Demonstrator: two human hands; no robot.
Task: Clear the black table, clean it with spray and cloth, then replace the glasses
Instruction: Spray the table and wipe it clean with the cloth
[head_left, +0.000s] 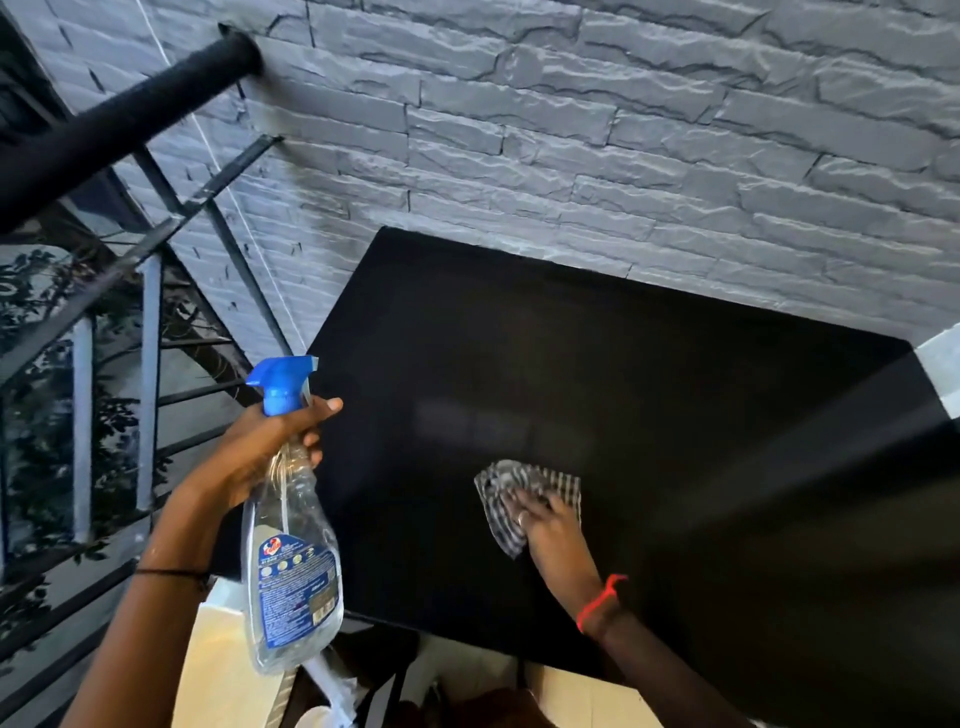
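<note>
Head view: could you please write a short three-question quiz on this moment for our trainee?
1. True or false: glasses stand on the table.
2. Which hand grips the spray bottle?
3. The right hand presses: A) a sponge, B) a cloth, C) a brush?
Key: 1 false; 2 the left hand; 3 B.
</note>
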